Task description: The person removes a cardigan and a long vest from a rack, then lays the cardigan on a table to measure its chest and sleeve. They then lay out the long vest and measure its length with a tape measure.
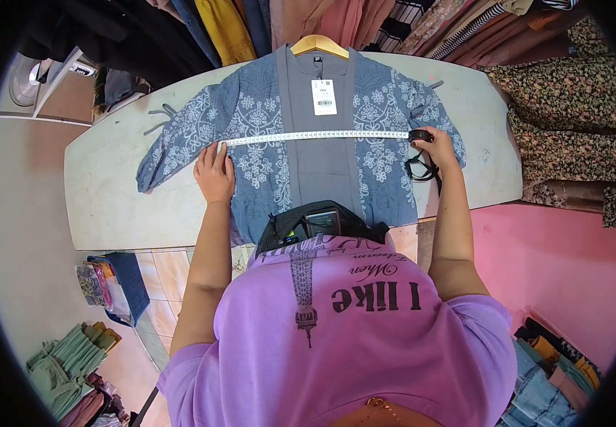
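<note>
A blue-grey open-front jacket (257, 181) with white floral embroidery lies spread on the table, its hanger (320, 46) at the neck and a white price tag (324, 97) hanging below the collar. Across the chest a white measuring tape (322, 134) is stretched straight, from one side of the jacket to the other. My left hand (214, 174) pinches the tape's free end at the left side of the jacket. On the right side, my right hand (439, 147) grips the black tape case (418, 135). A black strap (422, 169) dangles below that hand.
The pale table (486, 156) has rounded edges. Hanging clothes (226, 32) line its far side, and floral garments (567, 121) hang at the right. A blue bag (126, 285) and folded clothes (70, 363) are low on the left; more folded clothes (546, 384) are low right.
</note>
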`<state>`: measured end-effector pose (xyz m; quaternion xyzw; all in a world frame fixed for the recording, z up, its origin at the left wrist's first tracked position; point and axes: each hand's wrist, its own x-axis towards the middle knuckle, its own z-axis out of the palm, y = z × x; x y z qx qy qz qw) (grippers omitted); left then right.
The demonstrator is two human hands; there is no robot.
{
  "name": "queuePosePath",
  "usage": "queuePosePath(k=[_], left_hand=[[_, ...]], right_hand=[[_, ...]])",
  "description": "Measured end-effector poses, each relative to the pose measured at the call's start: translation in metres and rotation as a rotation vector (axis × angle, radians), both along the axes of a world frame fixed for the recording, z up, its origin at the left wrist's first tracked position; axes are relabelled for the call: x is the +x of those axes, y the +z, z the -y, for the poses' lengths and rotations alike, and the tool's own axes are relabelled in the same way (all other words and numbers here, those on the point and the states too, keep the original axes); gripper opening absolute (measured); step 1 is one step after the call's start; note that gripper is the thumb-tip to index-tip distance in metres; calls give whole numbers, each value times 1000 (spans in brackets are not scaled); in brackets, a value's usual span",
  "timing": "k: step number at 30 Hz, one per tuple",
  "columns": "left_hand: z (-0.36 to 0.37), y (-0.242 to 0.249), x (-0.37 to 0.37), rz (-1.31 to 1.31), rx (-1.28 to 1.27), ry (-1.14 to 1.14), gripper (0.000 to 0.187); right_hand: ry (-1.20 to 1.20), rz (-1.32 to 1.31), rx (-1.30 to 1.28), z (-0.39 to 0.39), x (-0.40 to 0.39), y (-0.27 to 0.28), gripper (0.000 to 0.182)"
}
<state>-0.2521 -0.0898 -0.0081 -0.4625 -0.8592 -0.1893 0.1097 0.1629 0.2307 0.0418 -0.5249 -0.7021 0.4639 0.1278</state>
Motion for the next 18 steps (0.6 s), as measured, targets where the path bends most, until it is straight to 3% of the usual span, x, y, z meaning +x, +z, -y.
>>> queuePosePath(k=[18], left_hand=[[0, 2, 1, 10, 5, 1, 31]], right_hand=[[34, 27, 58, -1, 1, -1, 29]])
